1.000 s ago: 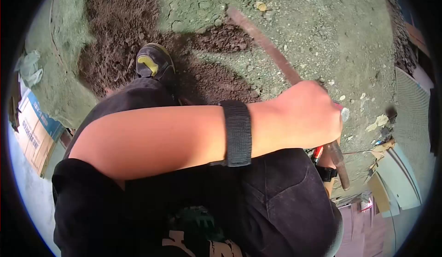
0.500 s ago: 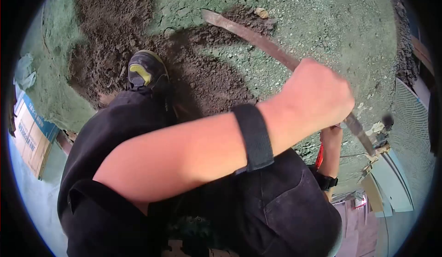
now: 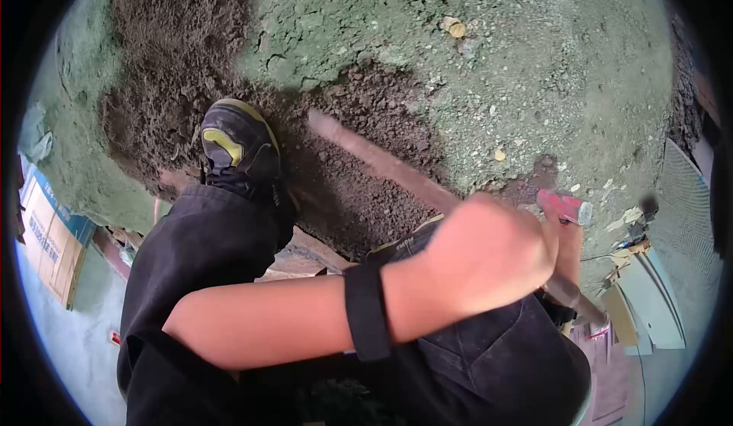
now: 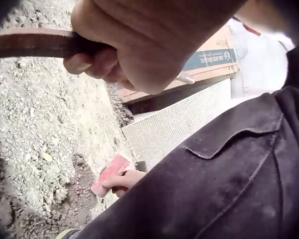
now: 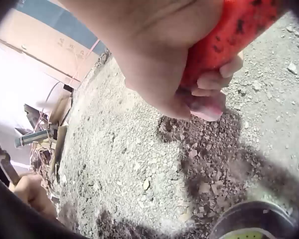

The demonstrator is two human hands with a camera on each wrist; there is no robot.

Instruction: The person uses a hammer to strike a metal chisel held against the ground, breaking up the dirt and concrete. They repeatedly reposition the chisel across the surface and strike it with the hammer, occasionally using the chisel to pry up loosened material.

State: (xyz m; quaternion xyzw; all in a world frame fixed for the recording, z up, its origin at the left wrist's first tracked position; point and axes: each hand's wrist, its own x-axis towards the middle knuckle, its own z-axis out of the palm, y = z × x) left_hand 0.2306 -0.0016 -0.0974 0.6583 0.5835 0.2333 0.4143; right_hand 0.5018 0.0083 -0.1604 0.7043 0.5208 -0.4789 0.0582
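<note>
My left hand (image 3: pixel 489 246) grips a long, rusty pry bar (image 3: pixel 389 168), its fingers curled round it in the left wrist view. The bar slants across the head view, its flat far end over loose dark soil (image 3: pixel 366 113) and its other end past my right forearm. Behind the left hand, my right hand (image 5: pixel 159 64) is wrapped round a red cylindrical object (image 5: pixel 229 40) with black specks. A pale end of the red object shows in the head view, near a small patch of dark dirt.
My dark shoe (image 3: pixel 240 140) stands on the soil, left of the bar's far end. Greenish, cracked ground (image 3: pixel 534 82) spreads ahead with small stones on it. A cardboard box (image 3: pixel 53 231) lies at left; pale boards (image 3: pixel 657 304) and a ridged sheet (image 3: pixel 676 204) are at right.
The pry bar's far end has moved down and left onto the dark soil. My left hand rose slightly, then came down and left. The red object now shows more in the head view.
</note>
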